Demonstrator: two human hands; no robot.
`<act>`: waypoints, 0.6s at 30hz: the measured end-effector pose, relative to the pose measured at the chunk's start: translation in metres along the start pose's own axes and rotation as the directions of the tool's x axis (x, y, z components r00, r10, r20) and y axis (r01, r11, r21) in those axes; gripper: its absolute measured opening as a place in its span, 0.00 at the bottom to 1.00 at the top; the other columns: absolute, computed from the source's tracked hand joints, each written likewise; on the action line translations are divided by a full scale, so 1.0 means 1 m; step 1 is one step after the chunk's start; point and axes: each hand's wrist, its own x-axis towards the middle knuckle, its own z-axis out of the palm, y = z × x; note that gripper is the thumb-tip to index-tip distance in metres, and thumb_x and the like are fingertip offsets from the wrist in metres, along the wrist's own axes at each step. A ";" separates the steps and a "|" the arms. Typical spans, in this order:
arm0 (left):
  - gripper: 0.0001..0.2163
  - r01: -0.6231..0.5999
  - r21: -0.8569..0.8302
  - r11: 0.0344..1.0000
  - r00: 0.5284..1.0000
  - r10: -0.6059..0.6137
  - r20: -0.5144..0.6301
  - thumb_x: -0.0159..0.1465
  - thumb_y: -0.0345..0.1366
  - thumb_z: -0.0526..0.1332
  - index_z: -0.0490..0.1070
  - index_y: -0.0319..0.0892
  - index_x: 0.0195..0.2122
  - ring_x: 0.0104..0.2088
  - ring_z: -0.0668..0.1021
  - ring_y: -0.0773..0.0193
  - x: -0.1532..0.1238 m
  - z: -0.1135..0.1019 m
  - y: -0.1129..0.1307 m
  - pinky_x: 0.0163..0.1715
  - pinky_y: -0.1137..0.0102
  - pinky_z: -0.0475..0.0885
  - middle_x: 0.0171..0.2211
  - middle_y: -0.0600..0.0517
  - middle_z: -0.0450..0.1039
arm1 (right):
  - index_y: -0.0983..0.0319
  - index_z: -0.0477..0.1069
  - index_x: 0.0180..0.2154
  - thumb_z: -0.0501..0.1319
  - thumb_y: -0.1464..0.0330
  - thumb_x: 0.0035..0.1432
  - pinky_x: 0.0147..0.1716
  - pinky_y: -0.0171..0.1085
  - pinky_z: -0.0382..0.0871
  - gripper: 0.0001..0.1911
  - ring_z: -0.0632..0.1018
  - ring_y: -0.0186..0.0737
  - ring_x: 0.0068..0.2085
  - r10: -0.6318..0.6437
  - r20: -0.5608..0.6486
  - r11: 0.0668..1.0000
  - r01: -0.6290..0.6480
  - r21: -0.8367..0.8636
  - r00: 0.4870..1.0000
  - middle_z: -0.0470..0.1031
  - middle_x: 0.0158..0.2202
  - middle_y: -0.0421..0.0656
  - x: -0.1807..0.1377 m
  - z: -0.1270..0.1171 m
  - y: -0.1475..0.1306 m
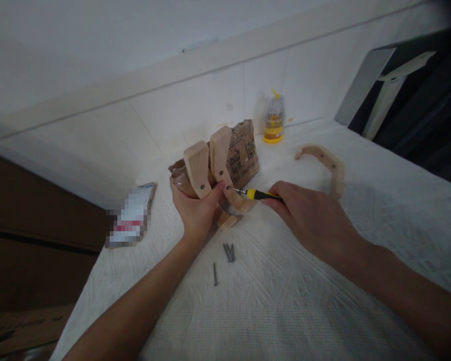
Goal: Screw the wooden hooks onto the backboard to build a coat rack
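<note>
My left hand [197, 213] grips the lower left side of a brown, tape-wrapped cardboard package [244, 153]. Its thumb presses by the base of a curved wooden piece [221, 150] with dark holes. A second wooden piece [197, 168] stands against the package, left of the first. My right hand [304, 210] is closed around a black and yellow screwdriver [256, 194]. The screwdriver's tip meets the lower hole of the right-hand wooden piece, close to my left thumb. Whether a screw sits in that hole is too small to tell.
Several loose screws [229, 252] lie on the white cloth [255, 311] in front. A curved wooden piece [334, 168] lies at the right. Near the wall stands a yellow-based bit case [273, 123]. A blurred-out packet [131, 215] rests at the left edge.
</note>
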 end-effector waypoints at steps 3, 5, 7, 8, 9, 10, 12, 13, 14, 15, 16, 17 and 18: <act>0.26 -0.018 -0.012 1.000 1.000 0.018 0.017 0.41 0.36 0.72 0.62 0.45 0.39 0.39 0.78 0.57 0.000 0.000 0.000 0.41 0.59 0.75 0.39 0.51 0.73 | 0.61 0.66 0.36 0.49 0.65 0.64 0.22 0.35 0.58 0.10 0.77 0.43 0.29 -0.029 -0.010 0.999 0.029 0.034 1.000 0.77 0.30 0.44 0.000 -0.001 0.000; 0.26 -0.024 -0.013 1.000 0.999 0.024 0.023 0.40 0.36 0.72 0.61 0.44 0.39 0.40 0.77 0.58 0.000 0.000 0.000 0.41 0.60 0.74 0.40 0.51 0.73 | 0.61 0.65 0.39 0.53 0.64 0.62 0.22 0.35 0.60 0.07 0.78 0.43 0.30 -0.043 -0.026 0.995 0.045 0.087 0.999 0.77 0.33 0.44 -0.001 0.000 -0.001; 0.26 -0.015 -0.008 1.000 1.000 0.015 0.020 0.41 0.36 0.72 0.61 0.45 0.38 0.39 0.77 0.58 -0.001 0.000 0.001 0.41 0.60 0.75 0.39 0.51 0.73 | 0.61 0.63 0.40 0.56 0.66 0.59 0.22 0.35 0.61 0.08 0.78 0.43 0.31 -0.039 -0.025 0.993 0.042 0.113 0.999 0.77 0.34 0.44 -0.002 0.000 -0.001; 0.25 -0.009 -0.004 1.000 1.000 0.009 0.017 0.41 0.36 0.72 0.61 0.45 0.38 0.39 0.77 0.58 -0.001 0.000 0.001 0.40 0.60 0.75 0.38 0.51 0.72 | 0.61 0.63 0.39 0.57 0.67 0.58 0.22 0.35 0.61 0.07 0.78 0.43 0.30 -0.034 -0.018 0.993 0.036 0.112 0.999 0.77 0.34 0.44 -0.002 0.001 -0.002; 0.25 -0.004 -0.001 1.000 1.000 0.004 0.014 0.41 0.36 0.72 0.61 0.45 0.37 0.38 0.77 0.58 -0.001 0.000 0.001 0.40 0.60 0.75 0.38 0.51 0.72 | 0.61 0.64 0.38 0.57 0.67 0.58 0.21 0.35 0.60 0.06 0.78 0.43 0.30 -0.027 -0.008 0.995 0.028 0.099 1.000 0.77 0.34 0.44 -0.002 0.000 -0.002; 0.25 -0.002 0.001 1.000 1.000 0.002 0.012 0.41 0.36 0.72 0.61 0.46 0.37 0.38 0.77 0.57 -0.001 0.000 0.001 0.40 0.60 0.75 0.38 0.51 0.72 | 0.61 0.64 0.37 0.56 0.67 0.59 0.21 0.35 0.59 0.04 0.78 0.43 0.29 -0.021 0.005 0.997 0.021 0.079 1.000 0.77 0.33 0.44 -0.002 0.000 -0.002; 0.25 -0.003 -0.002 1.000 1.000 0.003 0.010 0.41 0.36 0.72 0.61 0.46 0.37 0.39 0.77 0.56 0.000 0.000 0.002 0.41 0.59 0.75 0.38 0.50 0.72 | 0.61 0.65 0.35 0.54 0.65 0.61 0.20 0.36 0.58 0.06 0.77 0.44 0.28 -0.002 0.025 1.000 0.001 0.021 1.000 0.77 0.31 0.44 -0.001 -0.001 -0.002; 0.25 -0.003 -0.007 1.000 1.000 0.004 0.014 0.41 0.36 0.72 0.61 0.47 0.38 0.39 0.77 0.56 0.000 0.000 0.002 0.41 0.59 0.75 0.38 0.50 0.72 | 0.61 0.66 0.34 0.53 0.64 0.62 0.20 0.36 0.57 0.08 0.77 0.45 0.28 0.004 0.037 1.000 -0.004 -0.006 0.999 0.77 0.30 0.45 -0.001 -0.002 -0.002; 0.25 -0.003 -0.012 1.000 1.000 0.004 0.016 0.41 0.35 0.72 0.61 0.47 0.38 0.39 0.77 0.56 0.000 0.000 0.002 0.41 0.59 0.75 0.38 0.51 0.73 | 0.61 0.66 0.33 0.51 0.64 0.63 0.20 0.36 0.57 0.10 0.77 0.45 0.27 0.007 0.052 1.000 -0.006 -0.023 0.999 0.76 0.28 0.45 0.000 -0.003 -0.003; 0.25 -0.003 -0.015 1.000 1.000 0.003 0.018 0.41 0.35 0.72 0.61 0.47 0.38 0.39 0.77 0.56 0.000 0.000 0.003 0.41 0.59 0.75 0.38 0.51 0.73 | 0.61 0.67 0.33 0.50 0.63 0.64 0.20 0.36 0.56 0.12 0.77 0.45 0.27 0.008 0.069 1.000 -0.006 -0.030 0.998 0.76 0.27 0.44 0.000 -0.003 -0.003; 0.25 -0.003 -0.016 1.000 1.000 0.003 0.019 0.41 0.35 0.72 0.61 0.47 0.37 0.39 0.77 0.56 -0.001 0.000 0.003 0.41 0.59 0.75 0.38 0.51 0.73 | 0.61 0.67 0.32 0.49 0.64 0.64 0.21 0.37 0.56 0.13 0.77 0.45 0.26 0.004 0.084 1.000 -0.002 -0.025 0.996 0.75 0.26 0.44 0.000 -0.004 -0.003; 0.25 -0.002 -0.013 1.000 1.000 0.003 0.019 0.41 0.34 0.72 0.61 0.47 0.37 0.39 0.78 0.56 -0.001 0.000 0.003 0.41 0.58 0.75 0.38 0.51 0.73 | 0.61 0.66 0.32 0.48 0.64 0.65 0.21 0.36 0.57 0.13 0.77 0.44 0.26 -0.005 0.090 1.000 0.006 -0.008 0.996 0.75 0.26 0.44 0.000 -0.004 -0.004; 0.25 -0.002 -0.009 1.000 1.000 0.002 0.018 0.41 0.34 0.72 0.61 0.46 0.37 0.39 0.78 0.56 -0.001 0.000 0.004 0.41 0.58 0.75 0.38 0.51 0.73 | 0.61 0.66 0.32 0.48 0.64 0.65 0.21 0.36 0.57 0.13 0.77 0.44 0.27 -0.019 0.089 1.000 0.018 0.019 0.996 0.75 0.27 0.44 0.000 -0.004 -0.004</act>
